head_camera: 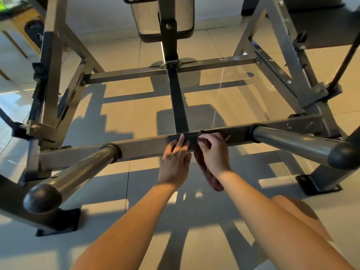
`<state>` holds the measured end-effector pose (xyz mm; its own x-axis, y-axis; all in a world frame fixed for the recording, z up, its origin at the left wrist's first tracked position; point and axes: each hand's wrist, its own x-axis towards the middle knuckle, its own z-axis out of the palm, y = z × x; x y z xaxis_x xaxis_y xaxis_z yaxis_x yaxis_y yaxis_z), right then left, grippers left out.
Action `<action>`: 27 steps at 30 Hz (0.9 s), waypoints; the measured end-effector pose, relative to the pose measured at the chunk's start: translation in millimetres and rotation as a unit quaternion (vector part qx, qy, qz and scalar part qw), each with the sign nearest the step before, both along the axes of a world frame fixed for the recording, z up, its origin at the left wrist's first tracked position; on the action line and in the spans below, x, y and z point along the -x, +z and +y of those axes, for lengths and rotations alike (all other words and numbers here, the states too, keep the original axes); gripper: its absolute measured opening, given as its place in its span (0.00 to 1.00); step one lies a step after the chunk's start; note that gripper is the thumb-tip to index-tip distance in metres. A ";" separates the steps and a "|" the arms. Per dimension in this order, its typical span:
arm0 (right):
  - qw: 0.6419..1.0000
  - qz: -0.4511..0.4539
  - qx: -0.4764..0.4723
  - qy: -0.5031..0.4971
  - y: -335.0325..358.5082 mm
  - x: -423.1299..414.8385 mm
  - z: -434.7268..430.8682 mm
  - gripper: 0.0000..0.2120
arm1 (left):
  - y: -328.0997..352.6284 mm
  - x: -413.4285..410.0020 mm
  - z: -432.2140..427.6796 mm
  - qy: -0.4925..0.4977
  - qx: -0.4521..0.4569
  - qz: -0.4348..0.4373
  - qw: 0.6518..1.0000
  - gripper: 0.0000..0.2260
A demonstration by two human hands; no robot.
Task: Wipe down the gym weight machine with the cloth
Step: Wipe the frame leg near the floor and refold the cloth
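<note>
Cloth (205,170) hangs over crossbar (146,149) edge, right hand (213,154) gripping.

The grey square-tube steel weight machine (120,74) stands upright, its front crossbar (148,148) level, with two round polished pegs (85,170) capped in black jutting toward the camera. A dark reddish-brown cloth (203,166), bunched, lies over that crossbar just right of the black centre beam (178,106). It hangs below the bar, gripped by the right hand (213,151).
</note>
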<state>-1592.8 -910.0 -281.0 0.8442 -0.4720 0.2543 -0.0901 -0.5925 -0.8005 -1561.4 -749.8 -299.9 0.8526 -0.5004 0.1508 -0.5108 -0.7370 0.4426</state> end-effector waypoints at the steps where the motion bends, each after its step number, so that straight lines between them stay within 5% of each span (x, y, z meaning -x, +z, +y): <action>1: 1.000 0.003 0.002 -0.019 -0.3 1.6 -12.7 0.07 | 0.3 1.4 -0.5 0.000 0.000 -0.002 1.000 0.27; 6: 0.991 0.006 -0.035 -0.133 -4.0 2.0 -25.8 0.07 | 0.2 7.1 -5.0 0.013 0.009 -0.003 1.000 0.27; 12: 0.997 0.015 -0.074 0.018 -4.4 -3.6 19.7 0.08 | 7.8 7.1 -12.4 0.020 -0.038 0.017 0.999 0.25; 15: 0.998 0.011 -0.042 -0.047 -3.3 6.7 -14.7 0.10 | 9.2 6.7 -6.9 0.006 -0.039 -0.001 0.999 0.32; 19: 0.984 -0.013 -0.085 -0.156 -1.1 15.3 -25.0 0.08 | -0.8 4.6 0.0 -0.006 -0.003 -0.013 1.000 0.28; 24: 0.998 0.010 -0.057 0.009 -6.6 0.8 24.1 0.04 | -5.9 5.3 -1.6 -0.005 0.024 -0.010 1.000 0.27; 27: 0.997 0.030 -0.063 0.021 -3.6 3.4 9.9 0.05 | -9.9 0.8 3.8 -0.020 0.014 -0.030 0.999 0.25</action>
